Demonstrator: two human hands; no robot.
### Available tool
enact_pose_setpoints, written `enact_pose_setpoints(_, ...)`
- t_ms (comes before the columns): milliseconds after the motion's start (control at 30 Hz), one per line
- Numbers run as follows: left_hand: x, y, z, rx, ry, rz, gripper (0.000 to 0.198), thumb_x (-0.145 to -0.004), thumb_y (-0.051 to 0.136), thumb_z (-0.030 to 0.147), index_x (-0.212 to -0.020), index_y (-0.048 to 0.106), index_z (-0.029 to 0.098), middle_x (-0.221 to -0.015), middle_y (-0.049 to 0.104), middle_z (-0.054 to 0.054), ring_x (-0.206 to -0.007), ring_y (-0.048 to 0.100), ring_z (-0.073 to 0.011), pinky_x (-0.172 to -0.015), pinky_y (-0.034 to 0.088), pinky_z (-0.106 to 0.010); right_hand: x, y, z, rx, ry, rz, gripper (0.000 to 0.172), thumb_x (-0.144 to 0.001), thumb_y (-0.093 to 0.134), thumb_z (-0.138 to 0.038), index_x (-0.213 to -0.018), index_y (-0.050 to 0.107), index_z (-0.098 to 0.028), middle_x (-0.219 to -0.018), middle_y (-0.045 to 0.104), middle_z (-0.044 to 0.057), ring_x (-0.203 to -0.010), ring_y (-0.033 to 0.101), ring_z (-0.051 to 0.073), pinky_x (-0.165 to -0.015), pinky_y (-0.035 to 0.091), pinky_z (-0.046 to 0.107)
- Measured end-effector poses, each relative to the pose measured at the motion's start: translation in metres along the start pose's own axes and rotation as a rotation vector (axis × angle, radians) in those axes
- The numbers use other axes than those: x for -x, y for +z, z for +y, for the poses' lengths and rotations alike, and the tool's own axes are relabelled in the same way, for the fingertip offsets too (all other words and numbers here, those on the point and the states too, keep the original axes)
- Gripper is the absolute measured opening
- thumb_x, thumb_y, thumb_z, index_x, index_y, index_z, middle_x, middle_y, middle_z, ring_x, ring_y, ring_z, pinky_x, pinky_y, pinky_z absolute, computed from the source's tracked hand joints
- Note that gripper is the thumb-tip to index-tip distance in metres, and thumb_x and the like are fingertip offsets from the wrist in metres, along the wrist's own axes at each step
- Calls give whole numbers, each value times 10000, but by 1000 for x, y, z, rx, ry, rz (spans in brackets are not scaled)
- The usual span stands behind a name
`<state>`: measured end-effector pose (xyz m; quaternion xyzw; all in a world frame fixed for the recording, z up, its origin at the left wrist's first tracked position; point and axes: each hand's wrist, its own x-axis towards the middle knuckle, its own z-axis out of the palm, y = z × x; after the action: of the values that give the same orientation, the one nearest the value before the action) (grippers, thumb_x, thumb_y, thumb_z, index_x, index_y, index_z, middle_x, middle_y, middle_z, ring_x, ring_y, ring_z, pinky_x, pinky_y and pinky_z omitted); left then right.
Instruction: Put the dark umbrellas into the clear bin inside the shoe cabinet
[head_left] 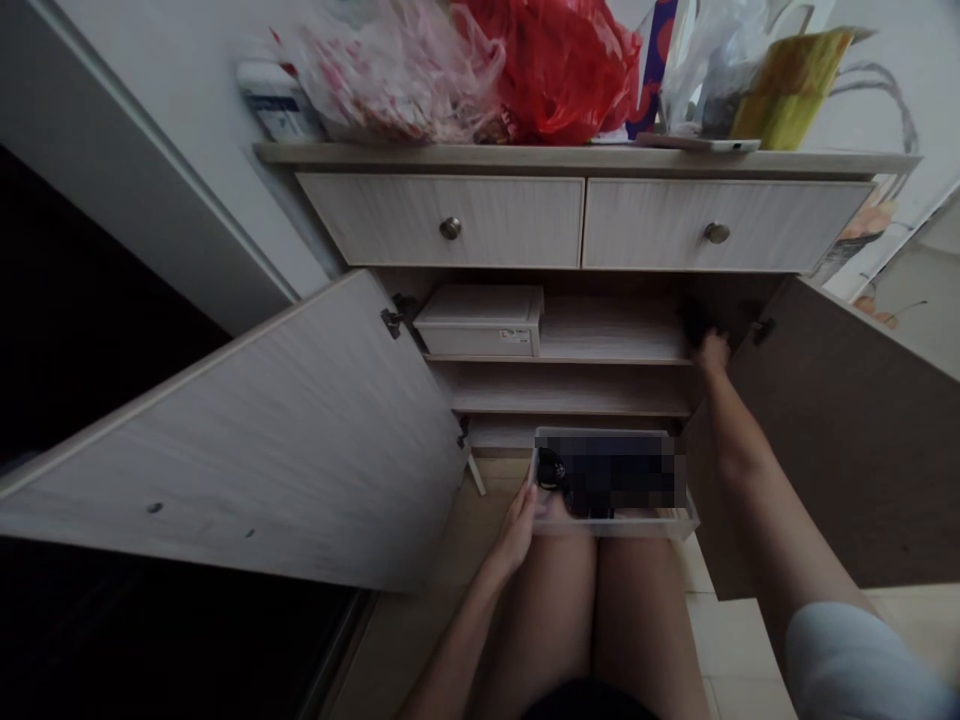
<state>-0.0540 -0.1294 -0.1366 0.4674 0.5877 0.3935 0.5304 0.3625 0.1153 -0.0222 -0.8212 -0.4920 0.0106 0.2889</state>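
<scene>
I face a low wooden cabinet with both doors swung open. My left hand [520,525] grips the left rim of a clear plastic box [679,525] that rests on my knees; its contents are blurred out, with a dark item at its left end. My right hand [709,352] reaches deep into the right end of the upper shelf [600,345], touching a dark object [694,320] too dim to make out. A white lidded box [480,320] sits on the same shelf at the left.
The left door [247,440] juts toward me; the right door [847,430] stands open beside my arm. Two shut drawers [585,222] lie above the shelves. Plastic bags [480,70] and a phone [697,143] crowd the cabinet top. Tiled floor lies below.
</scene>
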Motion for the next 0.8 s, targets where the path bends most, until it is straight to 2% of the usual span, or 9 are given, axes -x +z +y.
enact_pose_setpoints(100,-1,0,-1,1,3,-14,917,-816,351,848,-1438,507,193,-1416,587,-136,-937,690,-255,-937,521,-397,10,-8,-1,-299,188,102,439,-832,582,-273,-1215,609,-60,-1173,628,226,-1086,627,316,-924,523,458)
enact_pose_setpoints(200,-1,-1,1,0,8,-28,951,-791,354,877,-1423,518,185,-1406,594,-132,-911,689,-246,-910,530,-387,30,-18,3,-627,275,99,444,-823,610,-410,-1144,645,-106,-949,683,144,-918,661,276,-776,582,412)
enact_pose_setpoints(267,-1,-1,3,-5,12,-30,970,-778,353,890,-1400,537,169,-1391,602,-143,-905,690,-252,-906,531,-391,52,-27,11,-809,226,19,448,-785,648,-494,-1080,669,-157,-842,675,98,-808,660,248,-679,592,385)
enact_pose_setpoints(367,0,0,5,0,11,-27,969,-772,365,891,-1385,547,164,-1377,609,-149,-902,692,-263,-901,534,-410,95,-42,32,-988,98,-163,417,-711,701,-542,-963,688,-211,-773,662,53,-713,647,210,-614,586,355)
enact_pose_setpoints(500,2,1,8,14,7,-36,916,-795,380,859,-1394,537,184,-1414,584,-134,-895,701,-256,-923,530,-431,160,-68,60,-984,65,-445,405,-597,785,-507,-874,701,-224,-802,693,45,-668,639,181,-600,563,311)
enact_pose_setpoints(600,5,2,12,20,22,-49,874,-827,365,826,-1397,540,187,-1453,560,-124,-1045,680,-283,-1002,498,-443,200,-82,68,-892,14,-653,425,-582,801,-501,-872,719,-202,-805,702,43,-660,630,167,-602,535,279)
enact_pose_setpoints(700,6,2,16,18,109,-26,810,-866,382,768,-1376,569,167,-1480,535,-123,-1354,504,-301,-1166,352,-440,228,-88,64,-778,-123,-795,432,-616,788,-521,-877,731,-180,-778,694,40,-678,625,173,-621,515,277)
enact_pose_setpoints(800,7,3,18,10,184,-22,791,-886,391,736,-1379,567,142,-1509,500,-130,-1479,339,-268,-1243,201,-418,244,-87,52,-704,-280,-848,406,-674,760,-517,-902,743,-181,-838,706,51,-749,640,196,-681,520,302)
